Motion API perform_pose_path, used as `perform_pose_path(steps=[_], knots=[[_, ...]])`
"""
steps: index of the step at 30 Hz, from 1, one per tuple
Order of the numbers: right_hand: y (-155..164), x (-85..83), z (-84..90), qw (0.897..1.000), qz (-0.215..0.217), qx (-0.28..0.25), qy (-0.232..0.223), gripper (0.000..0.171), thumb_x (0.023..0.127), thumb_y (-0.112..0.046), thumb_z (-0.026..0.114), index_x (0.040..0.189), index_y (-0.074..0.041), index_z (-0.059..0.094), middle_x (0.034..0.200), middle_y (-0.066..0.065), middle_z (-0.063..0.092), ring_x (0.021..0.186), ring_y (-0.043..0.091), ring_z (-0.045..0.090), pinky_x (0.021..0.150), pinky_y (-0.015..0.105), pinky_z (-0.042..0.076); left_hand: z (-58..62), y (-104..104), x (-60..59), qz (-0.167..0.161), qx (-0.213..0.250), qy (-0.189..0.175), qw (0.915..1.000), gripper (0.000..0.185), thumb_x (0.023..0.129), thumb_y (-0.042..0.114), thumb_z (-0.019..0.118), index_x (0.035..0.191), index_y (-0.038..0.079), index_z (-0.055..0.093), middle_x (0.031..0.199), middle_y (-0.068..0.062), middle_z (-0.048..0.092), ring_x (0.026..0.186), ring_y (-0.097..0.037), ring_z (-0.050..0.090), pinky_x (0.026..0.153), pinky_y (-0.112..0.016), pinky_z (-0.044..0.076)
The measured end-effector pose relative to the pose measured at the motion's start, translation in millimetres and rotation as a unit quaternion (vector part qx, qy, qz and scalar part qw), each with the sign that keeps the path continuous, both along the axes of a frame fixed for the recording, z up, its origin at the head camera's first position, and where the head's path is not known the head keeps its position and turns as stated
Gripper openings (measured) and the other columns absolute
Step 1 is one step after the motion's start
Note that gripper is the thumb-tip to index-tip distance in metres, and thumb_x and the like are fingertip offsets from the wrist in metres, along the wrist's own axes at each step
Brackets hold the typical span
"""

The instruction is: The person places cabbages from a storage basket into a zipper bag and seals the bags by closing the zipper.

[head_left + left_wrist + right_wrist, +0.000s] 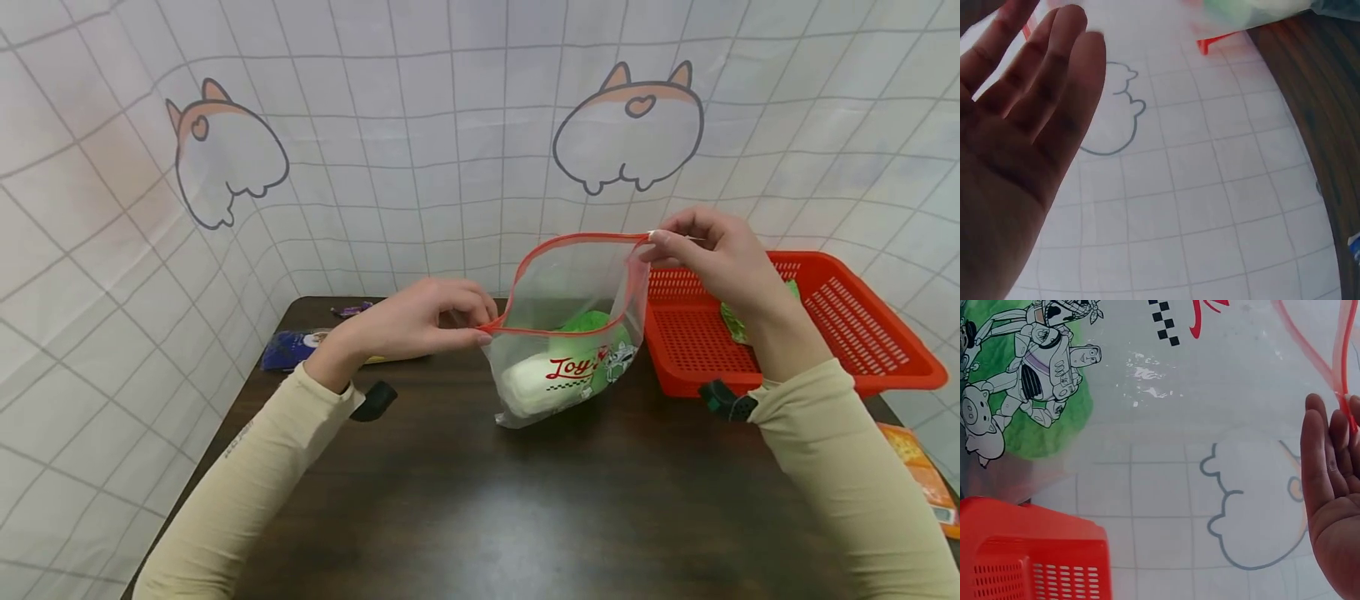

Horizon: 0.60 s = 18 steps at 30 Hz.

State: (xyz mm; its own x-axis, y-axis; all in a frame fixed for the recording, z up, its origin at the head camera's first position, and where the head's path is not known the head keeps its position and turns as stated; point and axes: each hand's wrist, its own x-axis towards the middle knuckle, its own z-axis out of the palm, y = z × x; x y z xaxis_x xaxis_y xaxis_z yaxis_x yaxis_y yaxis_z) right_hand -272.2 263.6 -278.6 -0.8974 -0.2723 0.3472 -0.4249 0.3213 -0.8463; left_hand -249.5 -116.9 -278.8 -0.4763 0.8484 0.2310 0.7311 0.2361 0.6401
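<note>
I see my left hand (423, 321) and right hand (720, 254) pinching the clear bag (570, 333) open; a green-white pack (558, 375) sits inside, red basket (862, 333) right

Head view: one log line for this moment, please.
left hand: pinches bag rim | right hand: pinches rim | bag: open, upright on table

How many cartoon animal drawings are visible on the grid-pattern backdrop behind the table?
2. One cartoon animal drawing is on the backdrop at upper left; the other cartoon drawing is at upper right, above the zip bag. More may lie outside the view.
</note>
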Motion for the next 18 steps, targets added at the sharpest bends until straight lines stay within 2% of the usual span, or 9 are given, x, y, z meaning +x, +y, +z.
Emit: perform_pose_path(steps=[4,6,9,11,13,15,18], knots=[[0,0.6,-4.2,1.000,0.009,0.004,0.011,0.020,0.099,-0.015,0.059,0.109,0.001,0.062,0.096,0.007,0.073,0.090,0.018,0.070,0.087,0.018,0.050,-4.7,4,0.9,0.012,-0.006,-0.056,0.9983,0.010,0.099,0.025,0.058,0.095,0.018,0.063,0.101,0.001,0.063,0.088,-0.015,0.060,0.075,-0.034,0.053],[-2,0.7,-6.1,1.000,0.021,0.001,0.019,0.018,0.098,-0.013,0.059,0.108,0.002,0.062,0.096,0.008,0.072,0.090,0.021,0.070,0.086,0.020,0.051,-7.6,9,0.7,0.037,0.001,-0.081,0.9960,0.013,0.102,0.029,0.052,0.103,0.018,0.059,0.099,-0.001,0.064,0.087,-0.016,0.062,0.074,-0.034,0.053],[-8,0.7,-7.2,0.999,0.041,-0.004,0.030,0.015,0.098,-0.009,0.059,0.106,0.003,0.061,0.095,0.010,0.071,0.090,0.025,0.069,0.086,0.021,0.052,-12.4,17,-0.2,0.075,0.026,-0.094,0.9924,0.024,0.102,0.030,0.051,0.123,0.018,0.048,0.106,-0.003,0.063,0.084,-0.017,0.065,0.072,-0.035,0.056],[-11,0.9,-6.7,0.998,0.051,-0.006,0.035,0.014,0.097,-0.008,0.060,0.104,0.004,0.061,0.094,0.010,0.070,0.090,0.027,0.069,0.085,0.022,0.052,-15.4,23,-0.9,0.083,0.038,-0.084,0.9923,0.037,0.101,0.029,0.055,0.134,0.018,0.041,0.112,-0.002,0.060,0.079,-0.017,0.066,0.069,-0.034,0.056],[-15,1.3,-5.8,0.997,0.059,-0.002,0.039,0.013,0.097,-0.007,0.060,0.103,0.004,0.061,0.093,0.009,0.071,0.089,0.025,0.069,0.084,0.022,0.052,-17.6,28,-1.6,0.077,0.036,-0.047,0.9953,0.046,0.100,0.028,0.056,0.142,0.018,0.038,0.110,0.000,0.058,0.072,-0.015,0.063,0.067,-0.032,0.055],[-17,1.9,-4.8,0.997,0.068,-0.004,0.038,0.012,0.096,-0.006,0.060,0.103,0.003,0.061,0.092,0.009,0.071,0.088,0.024,0.069,0.084,0.022,0.052,-19.3,33,-2.5,0.073,0.026,-0.003,0.9970,0.045,0.101,0.027,0.054,0.143,0.017,0.043,0.103,0.002,0.057,0.069,-0.013,0.060,0.067,-0.030,0.053],[-20,2.1,-4.3,0.996,0.079,-0.005,0.041,0.010,0.096,-0.004,0.060,0.103,0.004,0.061,0.091,0.008,0.071,0.087,0.023,0.069,0.082,0.023,0.053,-21.8,39,-4.3,0.091,0.005,0.045,0.9948,0.036,0.103,0.027,0.051,0.137,0.016,0.054,0.097,0.006,0.057,0.072,-0.009,0.056,0.068,-0.029,0.049]])
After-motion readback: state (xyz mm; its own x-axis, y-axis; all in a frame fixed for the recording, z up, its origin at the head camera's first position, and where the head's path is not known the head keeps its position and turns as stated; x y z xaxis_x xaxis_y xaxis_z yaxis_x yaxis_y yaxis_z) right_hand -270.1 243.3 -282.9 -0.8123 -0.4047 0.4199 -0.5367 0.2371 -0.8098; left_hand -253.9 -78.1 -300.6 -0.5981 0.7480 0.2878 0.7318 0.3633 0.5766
